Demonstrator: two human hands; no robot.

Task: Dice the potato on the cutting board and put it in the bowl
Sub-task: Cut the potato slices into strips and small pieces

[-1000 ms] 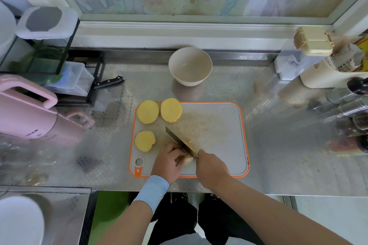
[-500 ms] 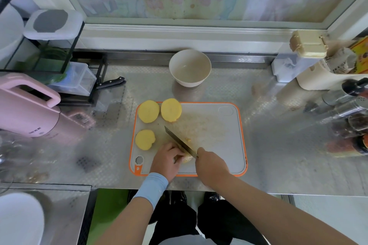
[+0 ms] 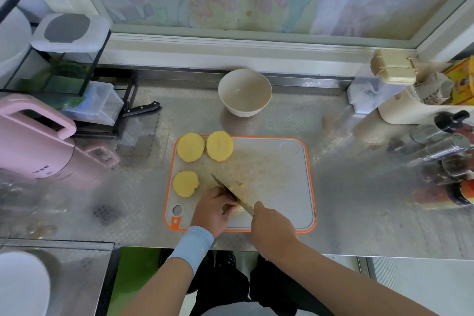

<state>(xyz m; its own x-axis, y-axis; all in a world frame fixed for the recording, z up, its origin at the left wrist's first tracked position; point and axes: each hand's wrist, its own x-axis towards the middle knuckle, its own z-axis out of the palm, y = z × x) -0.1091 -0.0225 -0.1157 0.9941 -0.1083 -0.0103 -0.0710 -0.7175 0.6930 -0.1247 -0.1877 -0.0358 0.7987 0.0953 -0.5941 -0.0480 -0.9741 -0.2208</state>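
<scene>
A grey cutting board (image 3: 277, 185) with an orange rim lies on the steel counter. Three yellow potato slices rest on its left part: two at the back (image 3: 191, 147) (image 3: 219, 145) and one lower left (image 3: 185, 183). My left hand (image 3: 214, 209) presses down a potato piece (image 3: 239, 210) near the board's front edge; most of that piece is hidden. My right hand (image 3: 272, 226) grips the knife (image 3: 230, 194), whose blade lies across the piece right beside my left fingers. An empty cream bowl (image 3: 245, 92) stands behind the board.
A pink appliance (image 3: 33, 141) stands at the left, with a black rack and a second knife (image 3: 142, 108) behind it. Bottles and shakers (image 3: 446, 146) and containers crowd the right side. The counter's front edge runs just below the board.
The knife and both hands stay at the same spot on the potato piece. The view has shifted slightly; the slices and the bowl have not moved.
</scene>
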